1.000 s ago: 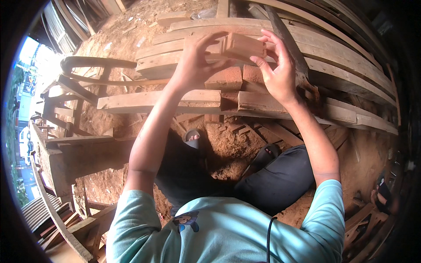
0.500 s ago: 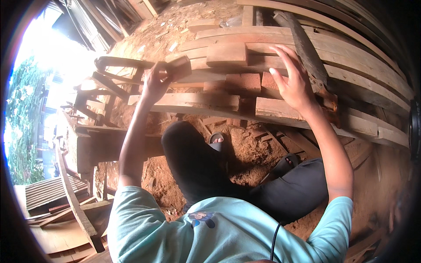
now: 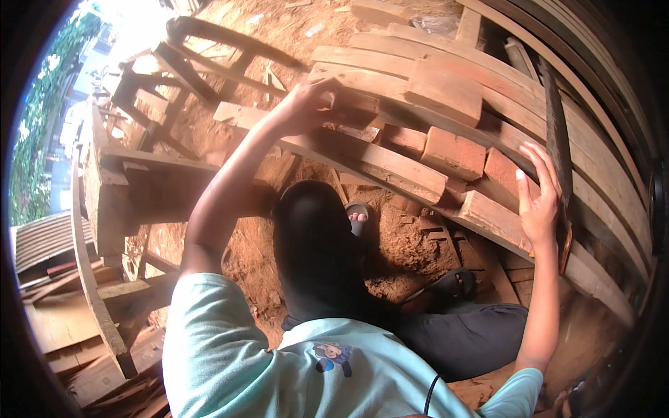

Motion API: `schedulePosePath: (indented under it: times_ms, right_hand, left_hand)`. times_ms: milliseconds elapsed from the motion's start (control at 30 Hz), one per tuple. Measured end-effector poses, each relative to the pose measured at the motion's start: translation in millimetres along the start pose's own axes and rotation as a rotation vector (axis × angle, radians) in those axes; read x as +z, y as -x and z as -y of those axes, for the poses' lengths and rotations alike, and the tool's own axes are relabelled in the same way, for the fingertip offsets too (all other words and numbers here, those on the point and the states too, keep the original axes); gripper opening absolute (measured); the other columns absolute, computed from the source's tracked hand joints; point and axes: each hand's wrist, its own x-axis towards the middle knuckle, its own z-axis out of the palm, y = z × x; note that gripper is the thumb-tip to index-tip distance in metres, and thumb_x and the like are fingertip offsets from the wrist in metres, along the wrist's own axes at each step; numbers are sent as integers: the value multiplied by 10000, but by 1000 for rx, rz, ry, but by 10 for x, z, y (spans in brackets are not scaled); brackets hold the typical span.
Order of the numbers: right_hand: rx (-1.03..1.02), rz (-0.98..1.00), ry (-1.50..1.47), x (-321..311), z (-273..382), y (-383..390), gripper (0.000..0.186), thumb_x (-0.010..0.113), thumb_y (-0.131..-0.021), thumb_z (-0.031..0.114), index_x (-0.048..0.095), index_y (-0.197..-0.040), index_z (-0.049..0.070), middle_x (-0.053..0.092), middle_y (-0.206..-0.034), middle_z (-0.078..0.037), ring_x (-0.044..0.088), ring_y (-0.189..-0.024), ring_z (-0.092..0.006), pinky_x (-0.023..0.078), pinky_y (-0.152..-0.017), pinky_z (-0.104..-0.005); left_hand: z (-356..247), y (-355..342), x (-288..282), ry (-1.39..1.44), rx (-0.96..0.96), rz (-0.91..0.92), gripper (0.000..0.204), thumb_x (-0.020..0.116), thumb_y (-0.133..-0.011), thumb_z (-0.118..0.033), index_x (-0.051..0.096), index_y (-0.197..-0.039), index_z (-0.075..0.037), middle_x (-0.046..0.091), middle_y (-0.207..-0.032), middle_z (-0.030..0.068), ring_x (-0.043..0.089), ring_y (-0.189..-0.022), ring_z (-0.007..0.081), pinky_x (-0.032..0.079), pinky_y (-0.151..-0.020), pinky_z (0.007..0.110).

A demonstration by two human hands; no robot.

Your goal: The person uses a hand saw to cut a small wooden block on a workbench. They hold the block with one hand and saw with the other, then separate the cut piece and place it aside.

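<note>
In my left hand [image 3: 306,108] is a small brown wooden block [image 3: 357,109], gripped at its left end above the timbers. My right hand [image 3: 540,198] is open, fingers stretched out, with nothing in it. Beside its thumb lies a reddish block [image 3: 503,174], with another reddish block [image 3: 454,153] and a further one [image 3: 404,139] in a row to the left. A wide flat block [image 3: 444,89] rests on the boards behind this row. Just beyond my right fingers is a handsaw [image 3: 556,125], its handle mostly hidden by my hand.
Long boards [image 3: 592,164] run from the middle to the right. A front timber [image 3: 376,164] crosses before my knees. At the left stand a wooden frame [image 3: 185,73] and a thick beam [image 3: 164,191]. Sawdust and offcuts cover the ground [image 3: 404,244] around my sandals.
The view has turned, so the timbers appear tilted and farther right. My left hand still holds the block. My right hand, still open, now overlaps the saw's handle.
</note>
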Motion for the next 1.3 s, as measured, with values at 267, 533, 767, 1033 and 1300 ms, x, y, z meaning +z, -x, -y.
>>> schedulePosePath:
  times_ms: [267,533,767,1033,1300]
  right_hand:
    - [38,27,-8,147,15,-137,304,623,-992,88,668,-1292,102,664,-1357,-91,609,-1297,-308,494,-1063,-392]
    - [-36,91,-63,180,79,-146,327,625,-957,0,656,-1283,11,664,-1310,-158,633,-1254,-319,477,-1070,-398]
    - [-87,23,-93,137,129,-127,336,653,-924,-5,671,-1255,48,671,-1274,-165,634,-1207,-353,513,-1023,-422]
    - [-134,3,-151,70,146,-116,360,637,-930,-9,650,-1288,32,666,-1283,-173,635,-1222,-362,507,-1023,-426]
    - [-212,-70,-145,-49,176,-33,355,640,-935,11,649,-1289,28,670,-1254,-175,630,-1194,-370,512,-1013,-442]
  left_hand:
    - [-129,-81,147,64,-154,70,403,842,-855,-247,627,-1136,-53,732,-1020,137,745,-894,311,585,-783,427]
    - [-140,-60,183,108,-172,43,402,837,-860,-252,665,-1174,-69,728,-1078,137,759,-952,294,587,-810,419]
    - [-396,38,43,79,-231,-23,367,819,-880,-176,649,-1175,-39,727,-1072,116,773,-933,268,605,-803,367]
    - [-833,-129,73,114,-189,-133,296,784,-897,-141,641,-1130,-29,731,-1095,139,763,-990,248,592,-801,366]
    - [-995,-213,404,57,-117,-184,346,786,-890,-139,661,-1198,-42,710,-1093,116,734,-1079,241,611,-887,373]
